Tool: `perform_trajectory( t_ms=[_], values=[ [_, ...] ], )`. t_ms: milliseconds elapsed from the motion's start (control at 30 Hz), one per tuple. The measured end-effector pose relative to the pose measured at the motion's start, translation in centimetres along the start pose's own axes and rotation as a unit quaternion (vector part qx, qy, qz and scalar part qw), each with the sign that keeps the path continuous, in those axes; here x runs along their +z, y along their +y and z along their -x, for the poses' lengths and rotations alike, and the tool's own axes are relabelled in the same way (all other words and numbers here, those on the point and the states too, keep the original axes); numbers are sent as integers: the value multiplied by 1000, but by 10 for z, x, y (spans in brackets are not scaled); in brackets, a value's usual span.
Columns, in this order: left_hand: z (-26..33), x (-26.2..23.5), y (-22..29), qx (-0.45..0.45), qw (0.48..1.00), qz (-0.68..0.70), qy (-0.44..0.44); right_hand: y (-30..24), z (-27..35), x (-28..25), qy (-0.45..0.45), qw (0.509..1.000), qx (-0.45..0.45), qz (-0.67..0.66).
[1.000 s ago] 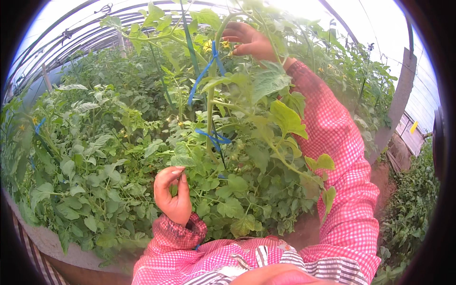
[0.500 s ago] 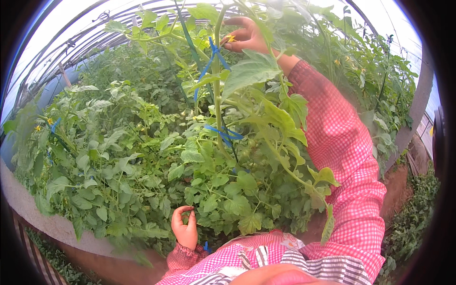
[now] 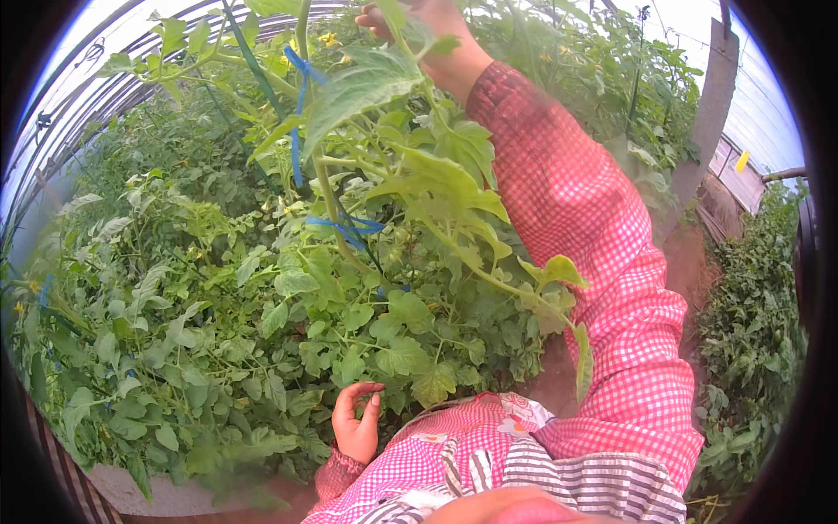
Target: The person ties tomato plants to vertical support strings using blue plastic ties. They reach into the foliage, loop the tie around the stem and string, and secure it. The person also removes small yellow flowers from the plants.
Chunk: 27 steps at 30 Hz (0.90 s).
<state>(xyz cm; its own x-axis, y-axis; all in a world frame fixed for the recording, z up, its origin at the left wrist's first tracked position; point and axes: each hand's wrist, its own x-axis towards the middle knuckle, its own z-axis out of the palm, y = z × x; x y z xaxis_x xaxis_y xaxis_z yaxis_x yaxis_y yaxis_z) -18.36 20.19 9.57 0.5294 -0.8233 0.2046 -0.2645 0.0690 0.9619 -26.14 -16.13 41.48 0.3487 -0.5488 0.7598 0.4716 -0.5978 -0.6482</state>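
Note:
A tall tomato stem [image 3: 323, 179] rises in front of me, tied with a blue strip [image 3: 305, 109] near its top and a second blue tie [image 3: 346, 229] lower down. My right hand [image 3: 436, 44] is raised behind the upper leaves, its fingers curled. A leaf and the picture's top edge partly hide it, and what it holds cannot be made out. Left of those fingers, apart from them, hangs a yellow tomato flower [image 3: 329, 39]. Low by my waist, next to the lower leaves, my left hand [image 3: 356, 430] is closed in a pinch. Anything between its fingertips is too small to name.
Dense tomato plants [image 3: 175, 288] fill the left and middle. A dark green stake [image 3: 253, 61] leans beside the tied stem. At the right stands a grey post [image 3: 709, 109], with more greenery [image 3: 751, 349] low beyond it. A low grey wall [image 3: 166, 495] runs at lower left.
My right hand has moved up and right, away from the yellow flower it was touching. The view has shifted, so the plants appear further left. My left hand keeps its pinch.

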Motion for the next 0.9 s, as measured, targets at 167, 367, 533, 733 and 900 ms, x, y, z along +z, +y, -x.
perform_trajectory(
  t_ms=[167,367,533,733,900],
  values=[
    [1,-4,-9,-137,950,163,-229,-64,71,-39,75,993,11,87],
    [-16,32,3,-228,791,277,-495,-111,237,-59,108,970,-183,119],
    [-36,98,26,-315,646,350,-601,-104,355,-53,-208,929,-71,297],
    [-20,202,32,-356,764,324,-429,-52,384,-123,-302,884,-43,354],
    [-28,295,43,-337,761,404,-381,-42,365,-218,-348,878,-4,329]
  ],
)
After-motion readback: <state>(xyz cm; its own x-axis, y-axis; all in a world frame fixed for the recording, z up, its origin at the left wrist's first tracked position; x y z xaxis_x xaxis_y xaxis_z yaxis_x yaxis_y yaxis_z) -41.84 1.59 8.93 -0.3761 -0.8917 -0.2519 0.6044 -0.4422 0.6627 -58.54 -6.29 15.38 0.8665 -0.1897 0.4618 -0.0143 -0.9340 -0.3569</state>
